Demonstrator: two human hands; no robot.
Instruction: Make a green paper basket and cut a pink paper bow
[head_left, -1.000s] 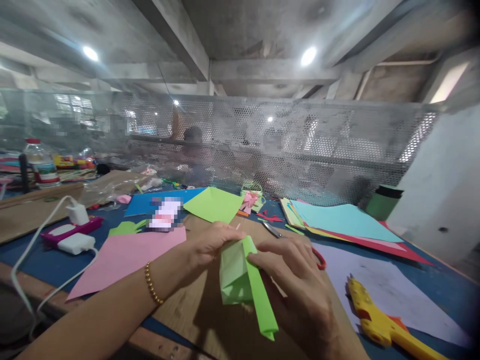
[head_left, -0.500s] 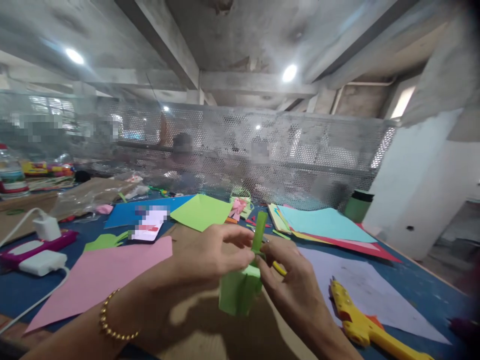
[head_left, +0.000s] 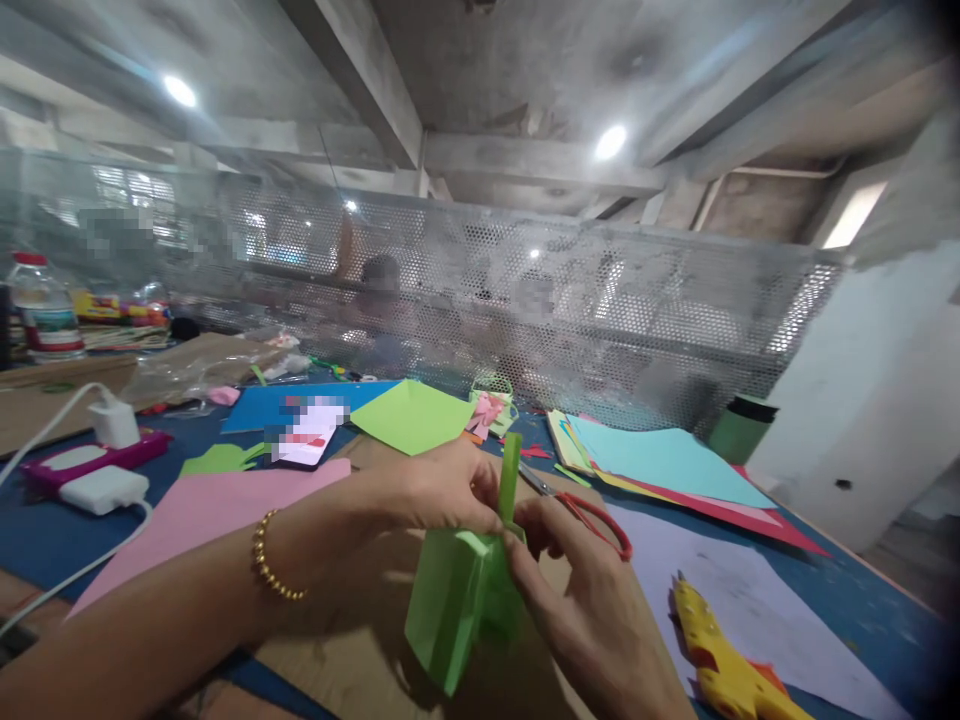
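Both my hands hold a folded green paper piece (head_left: 454,610) just above the wooden board (head_left: 352,640). My left hand (head_left: 431,490), with a gold bead bracelet (head_left: 268,560) on its wrist, pinches the piece's upper left edge. My right hand (head_left: 592,600) grips its right side near a narrow green strip (head_left: 510,475) that stands upright from the top. Red-handled scissors (head_left: 592,515) lie on the table just behind my right hand.
A yellow glue gun (head_left: 724,665) lies at the right. Pink paper (head_left: 202,510), a green sheet (head_left: 412,412), a stack of coloured sheets (head_left: 660,460), chargers (head_left: 101,485), a water bottle (head_left: 45,310) and a green cup (head_left: 739,425) surround the board. People sit behind a perforated metal screen (head_left: 525,300).
The green strip swung from lying down the piece's right side to standing upright. The folded piece has dropped lower and tilted left. The scissors show again behind my right hand.
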